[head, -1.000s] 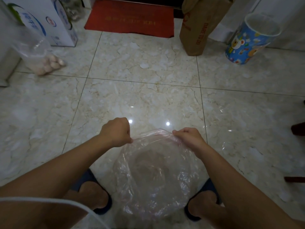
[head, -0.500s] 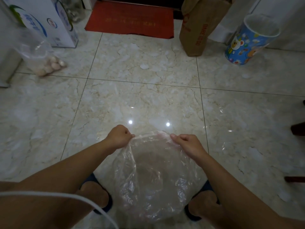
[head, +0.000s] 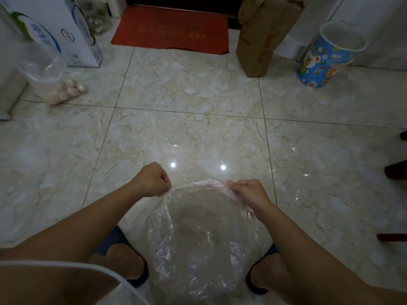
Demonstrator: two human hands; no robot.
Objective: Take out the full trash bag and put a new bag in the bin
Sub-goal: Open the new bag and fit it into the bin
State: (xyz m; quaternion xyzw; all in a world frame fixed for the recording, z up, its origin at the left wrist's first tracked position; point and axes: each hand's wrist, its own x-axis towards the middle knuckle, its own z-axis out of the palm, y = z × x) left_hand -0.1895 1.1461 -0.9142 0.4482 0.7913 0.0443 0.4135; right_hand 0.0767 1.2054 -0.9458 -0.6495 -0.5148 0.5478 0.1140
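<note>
A clear plastic bag [head: 204,238] hangs open in front of me, above my feet. My left hand [head: 152,181] pinches its rim on the left and my right hand [head: 248,192] pinches the rim on the right, so the mouth is spread wide between them. The bag looks empty. The blue cartoon-printed bin [head: 330,56] stands at the far right by the wall, tilted in view, and appears to have a clear liner at its rim.
A brown paper bag [head: 262,38] stands beside the bin. A red doormat [head: 174,29] lies at the door. At the far left are a white carton [head: 61,34] and a clear bag of eggs [head: 59,89]. Dark furniture legs [head: 394,170] show at the right edge.
Both hands have moved slightly apart, spreading the bag's mouth wider. The view has shifted a little.
</note>
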